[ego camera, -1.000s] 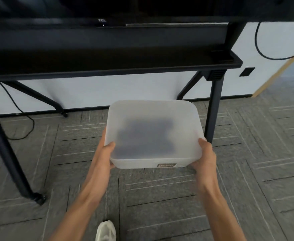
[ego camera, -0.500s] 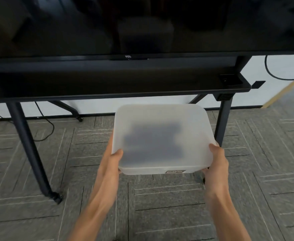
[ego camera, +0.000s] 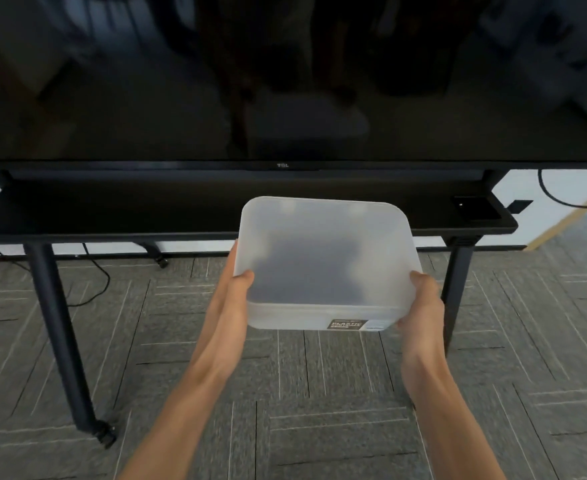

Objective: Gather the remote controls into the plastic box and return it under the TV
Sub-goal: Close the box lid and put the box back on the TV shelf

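Note:
A frosted plastic box (ego camera: 323, 237) with its lid on hangs in the air in front of the TV stand. Dark shapes, the remote controls (ego camera: 306, 271), show dimly through the lid. My left hand (ego camera: 236, 292) grips the box's near left corner, thumb on the lid. My right hand (ego camera: 423, 299) grips the near right corner the same way. The box's far edge overlaps the front of the black shelf (ego camera: 112, 216) under the TV (ego camera: 285, 81). A dark label sits on the box's front wall.
The shelf rests on black legs with castors, one at left (ego camera: 63, 341) and one at right (ego camera: 458, 282). A small black block (ego camera: 472, 209) lies at the shelf's right end. Cables (ego camera: 91, 282) trail on the grey carpet tiles behind the stand.
Both hands have lifted the box up and forward, from below the shelf's level to its front edge. My view has tilted up, so more of the TV screen shows.

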